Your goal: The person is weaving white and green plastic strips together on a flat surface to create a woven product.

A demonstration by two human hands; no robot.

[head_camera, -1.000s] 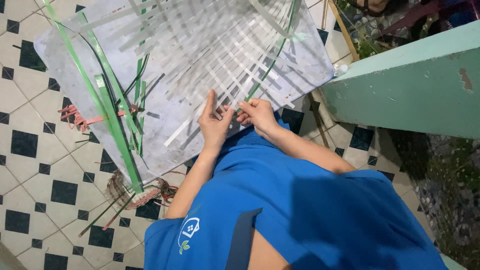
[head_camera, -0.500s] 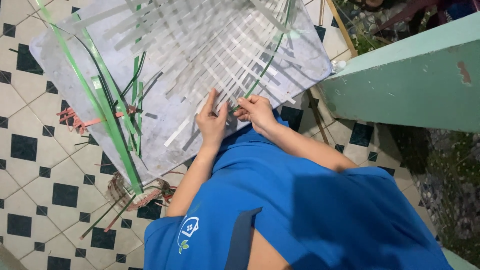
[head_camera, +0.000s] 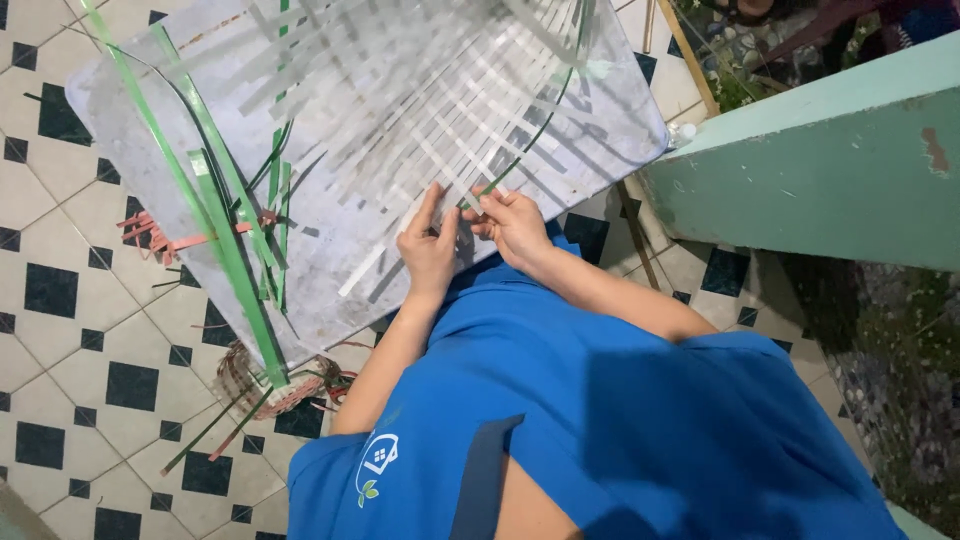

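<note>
A flat weave of pale plastic strips (head_camera: 440, 110) lies on a translucent grey board (head_camera: 330, 280) set on the tiled floor. My left hand (head_camera: 428, 250) rests flat on the near edge of the weave, its fingers pressing down the strips. My right hand (head_camera: 512, 222) sits beside it and pinches a thin dark green strip (head_camera: 535, 130) that runs up and away across the weave. Both hands almost touch each other. My blue shirt (head_camera: 600, 420) fills the lower part of the view.
Long bright green strips (head_camera: 225, 240) lie across the board's left side. Pink strip scraps (head_camera: 160, 238) and a small woven brown piece (head_camera: 250, 385) sit on the black-and-white tiled floor (head_camera: 90, 340). A green painted low wall (head_camera: 820, 170) stands at the right.
The view has shifted slightly. My hands stay at the weave's near edge, with only small finger movements on the strips.
</note>
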